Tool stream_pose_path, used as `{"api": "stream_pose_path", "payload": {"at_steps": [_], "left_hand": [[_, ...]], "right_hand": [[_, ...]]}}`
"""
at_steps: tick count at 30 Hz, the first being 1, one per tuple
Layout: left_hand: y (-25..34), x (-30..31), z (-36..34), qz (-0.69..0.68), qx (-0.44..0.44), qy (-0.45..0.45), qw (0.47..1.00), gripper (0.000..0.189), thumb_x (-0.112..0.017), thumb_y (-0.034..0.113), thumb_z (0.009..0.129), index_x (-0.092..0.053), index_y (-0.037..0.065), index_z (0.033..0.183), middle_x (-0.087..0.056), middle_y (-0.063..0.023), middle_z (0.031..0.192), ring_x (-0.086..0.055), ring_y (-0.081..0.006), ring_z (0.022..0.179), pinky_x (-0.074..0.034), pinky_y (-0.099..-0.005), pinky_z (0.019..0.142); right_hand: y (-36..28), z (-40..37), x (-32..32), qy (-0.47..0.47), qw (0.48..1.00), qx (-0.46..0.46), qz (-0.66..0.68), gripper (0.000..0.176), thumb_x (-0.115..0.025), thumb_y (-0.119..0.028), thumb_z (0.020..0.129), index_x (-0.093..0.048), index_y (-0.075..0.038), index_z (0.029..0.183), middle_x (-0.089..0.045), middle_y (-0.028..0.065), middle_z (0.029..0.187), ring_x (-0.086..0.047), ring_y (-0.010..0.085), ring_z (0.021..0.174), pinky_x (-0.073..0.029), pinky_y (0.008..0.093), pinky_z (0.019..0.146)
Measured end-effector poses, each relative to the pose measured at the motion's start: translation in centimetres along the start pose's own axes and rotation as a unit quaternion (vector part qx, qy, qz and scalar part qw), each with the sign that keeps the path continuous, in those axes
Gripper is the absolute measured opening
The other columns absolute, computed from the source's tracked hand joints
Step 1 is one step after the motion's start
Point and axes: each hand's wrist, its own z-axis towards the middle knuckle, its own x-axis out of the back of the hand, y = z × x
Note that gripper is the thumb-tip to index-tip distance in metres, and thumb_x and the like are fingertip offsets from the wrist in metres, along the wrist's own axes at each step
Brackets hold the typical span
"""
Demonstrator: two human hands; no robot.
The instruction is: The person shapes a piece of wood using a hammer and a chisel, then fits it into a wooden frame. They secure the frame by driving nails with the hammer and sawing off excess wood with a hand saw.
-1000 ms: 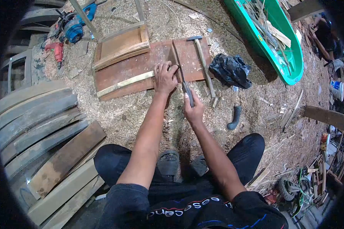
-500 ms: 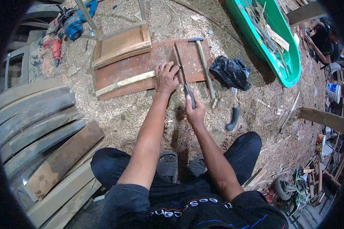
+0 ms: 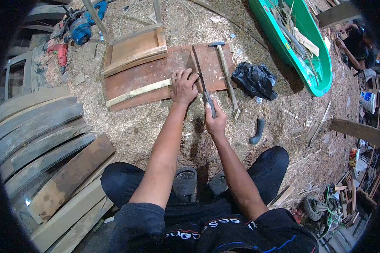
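Observation:
My right hand (image 3: 216, 121) is wrapped around the dark handle of a hand saw (image 3: 200, 76). The blade points away from me and crosses a reddish-brown board (image 3: 133, 80) on the ground. Just left of the blade, my left hand (image 3: 184, 86) grips the right end of a pale wooden strip (image 3: 143, 89) and presses it on the board. Its fingers are curled over the strip, hiding that end. The fingertips lie very near the saw. A hammer (image 3: 224, 69) with a wooden handle rests on the board's right side.
A wooden frame (image 3: 135, 61) stands at the board's back left. Crumpled black plastic (image 3: 254, 80) and a dark curved piece (image 3: 257, 130) lie right. Beyond are a green tub (image 3: 325, 82) of scraps, a red drill (image 3: 62, 57), a blue power tool (image 3: 81, 31), stacked planks (image 3: 42, 122) and another person (image 3: 359, 46).
The saw and my right hand have shifted only very slightly toward me. My left hand and the wooden strip stay in place.

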Motion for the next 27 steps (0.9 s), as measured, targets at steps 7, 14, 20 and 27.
{"api": "stream_pose_path", "payload": {"at_steps": [7,14,20,27], "left_hand": [[0.4,0.1,0.2,-0.031,0.04,0.01,0.999,0.025,-0.064,0.013,0.077,-0.063,0.008,0.101,-0.06,-0.0117,0.108,-0.054,-0.0324,0.11,-0.034,-0.0503,0.105],[-0.2,-0.2,0.3,-0.027,0.03,0.022,0.999,0.032,-0.065,0.01,0.074,-0.061,0.004,0.105,-0.058,-0.0138,0.108,-0.054,-0.0348,0.108,-0.037,-0.0495,0.103],[-0.3,-0.4,0.2,-0.023,0.038,0.003,0.999,0.034,-0.065,0.011,0.076,-0.062,0.004,0.109,-0.058,-0.0129,0.111,-0.052,-0.0336,0.111,-0.034,-0.0501,0.106],[-0.1,-0.2,0.2,-0.02,0.036,0.006,0.999,0.035,-0.066,0.01,0.075,-0.062,0.005,0.11,-0.058,-0.0133,0.112,-0.052,-0.034,0.112,-0.034,-0.0507,0.107]], "right_hand": [[-1.4,0.0,-0.3,0.025,0.999,0.037,0.002,0.041,-0.062,-0.018,0.097,-0.058,0.008,0.13,-0.069,0.01,0.092,-0.062,0.011,0.082,-0.05,0.0252,0.075],[-1.6,0.2,-0.4,0.016,1.0,0.002,-0.014,0.039,-0.061,-0.02,0.097,-0.061,0.005,0.127,-0.068,0.0133,0.088,-0.063,0.0123,0.079,-0.051,0.0269,0.071],[1.2,-1.7,-0.1,0.02,1.0,0.006,-0.002,0.04,-0.063,-0.019,0.096,-0.06,0.005,0.128,-0.072,0.0185,0.091,-0.07,0.0149,0.083,-0.053,0.0282,0.073],[-0.7,-1.5,0.3,0.028,0.999,0.032,0.027,0.035,-0.063,-0.016,0.096,-0.062,0.005,0.123,-0.063,0.0057,0.075,-0.057,0.0066,0.066,-0.047,0.0238,0.061]]}}
